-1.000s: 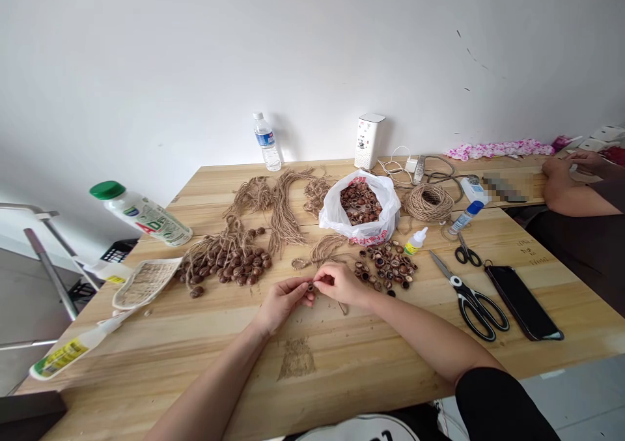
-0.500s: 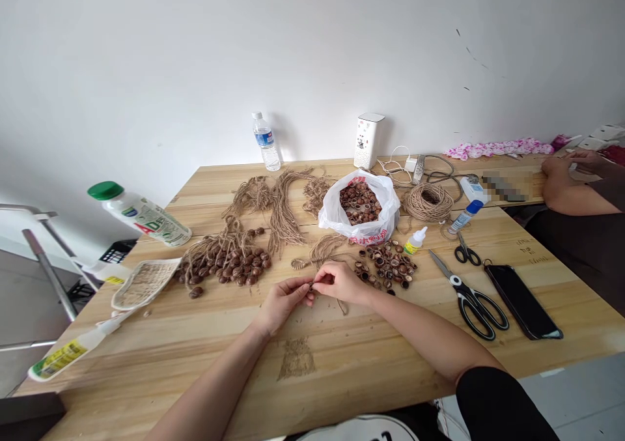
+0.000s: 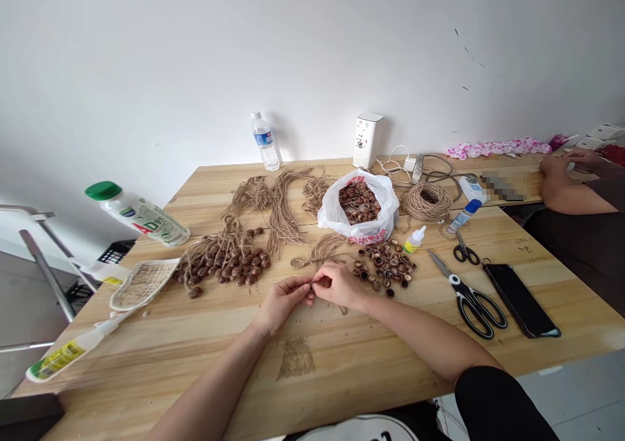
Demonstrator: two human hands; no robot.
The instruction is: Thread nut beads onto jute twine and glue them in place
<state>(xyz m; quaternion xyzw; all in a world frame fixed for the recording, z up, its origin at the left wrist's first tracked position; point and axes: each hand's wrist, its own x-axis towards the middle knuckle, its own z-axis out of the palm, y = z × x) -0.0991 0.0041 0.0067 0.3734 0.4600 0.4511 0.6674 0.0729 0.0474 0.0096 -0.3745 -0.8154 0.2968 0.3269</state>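
Note:
My left hand [image 3: 283, 301] and my right hand [image 3: 336, 284] meet fingertip to fingertip over the wooden table [image 3: 342, 356]. Both pinch one small dark piece with a strand of jute twine [image 3: 343, 309] hanging below my right hand. What the piece is stays mostly hidden by the fingers. Just right of my right hand lies a loose heap of brown nut shells [image 3: 388, 265]. Behind it a white plastic bag [image 3: 359, 210] holds more shells. To the left lies a pile of shells strung on twine [image 3: 224, 262].
Large scissors [image 3: 466, 294], small scissors [image 3: 463, 251], a black phone [image 3: 520, 299], a small glue bottle [image 3: 415, 239] and a twine coil [image 3: 430, 201] lie at right. Glue tubes [image 3: 73, 350], a woven piece [image 3: 141, 283] and a green-capped bottle [image 3: 139, 214] lie left. Another person's arms [image 3: 571, 187] rest far right.
My hands stay pinched together at the same spot; the fingers shift slightly around the small piece. The view has drifted a little.

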